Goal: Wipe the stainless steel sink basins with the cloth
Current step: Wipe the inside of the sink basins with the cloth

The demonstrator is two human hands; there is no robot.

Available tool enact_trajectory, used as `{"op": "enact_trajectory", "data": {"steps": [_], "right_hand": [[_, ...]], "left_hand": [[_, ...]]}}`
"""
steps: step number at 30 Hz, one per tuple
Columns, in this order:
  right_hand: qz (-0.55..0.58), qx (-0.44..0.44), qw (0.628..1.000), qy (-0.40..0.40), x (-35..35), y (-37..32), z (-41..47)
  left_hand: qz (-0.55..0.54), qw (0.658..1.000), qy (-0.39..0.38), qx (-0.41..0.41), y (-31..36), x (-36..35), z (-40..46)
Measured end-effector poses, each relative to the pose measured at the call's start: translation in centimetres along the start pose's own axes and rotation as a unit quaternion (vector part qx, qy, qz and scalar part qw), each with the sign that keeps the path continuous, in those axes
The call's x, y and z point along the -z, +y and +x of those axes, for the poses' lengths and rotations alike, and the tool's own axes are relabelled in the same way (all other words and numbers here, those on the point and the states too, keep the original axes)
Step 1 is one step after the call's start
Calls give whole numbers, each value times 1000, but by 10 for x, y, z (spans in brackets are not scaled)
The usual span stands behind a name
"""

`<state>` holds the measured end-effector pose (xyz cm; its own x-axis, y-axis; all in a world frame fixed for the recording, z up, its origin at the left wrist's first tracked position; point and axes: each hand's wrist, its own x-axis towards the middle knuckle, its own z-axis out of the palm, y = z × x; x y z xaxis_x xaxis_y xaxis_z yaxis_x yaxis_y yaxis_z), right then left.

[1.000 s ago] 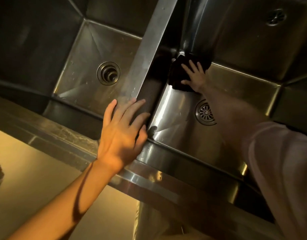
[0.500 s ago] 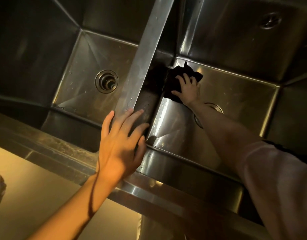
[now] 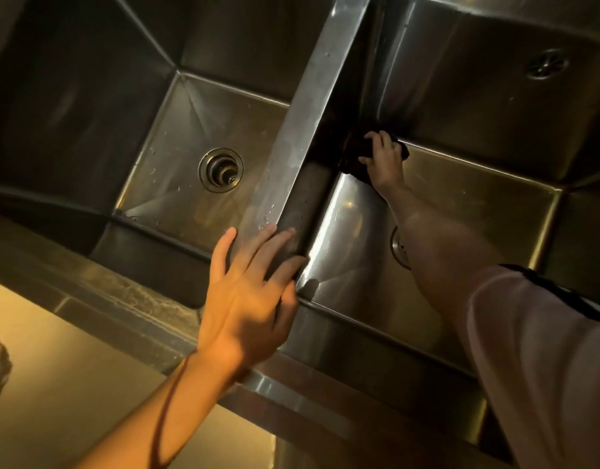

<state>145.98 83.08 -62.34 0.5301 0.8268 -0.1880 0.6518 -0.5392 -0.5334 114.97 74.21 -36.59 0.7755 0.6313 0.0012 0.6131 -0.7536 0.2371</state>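
Two stainless steel basins sit side by side, split by a steel divider (image 3: 302, 123). My right hand (image 3: 383, 160) presses a dark cloth (image 3: 354, 157) into the far left corner of the right basin (image 3: 467, 187), where floor meets divider wall. Its fingers curl over the cloth, and most of the cloth is hidden under the hand. My left hand (image 3: 249, 296) rests flat with fingers spread on the near end of the divider and the front rim. The left basin (image 3: 176, 157) holds nothing but water drops.
The left basin's drain (image 3: 220, 169) is open to view. My right forearm covers most of the right basin's drain (image 3: 398, 247). An overflow fitting (image 3: 546, 64) sits high on the right basin's back wall. The front rim (image 3: 129, 299) runs along the near edge.
My right hand slid the cloth toward me along the divider wall, then back into the far left corner. My left hand stayed on the divider.
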Motion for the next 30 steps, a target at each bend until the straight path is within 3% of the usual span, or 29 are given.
{"op": "enact_trajectory", "data": {"steps": [12, 30], "right_hand": [[69, 116, 989, 62, 59, -37, -2], [144, 236, 942, 191, 162, -89, -20]], "left_hand": [[3, 1000, -27, 6, -3, 0, 0], [7, 999, -42, 13, -1, 3, 1]]}}
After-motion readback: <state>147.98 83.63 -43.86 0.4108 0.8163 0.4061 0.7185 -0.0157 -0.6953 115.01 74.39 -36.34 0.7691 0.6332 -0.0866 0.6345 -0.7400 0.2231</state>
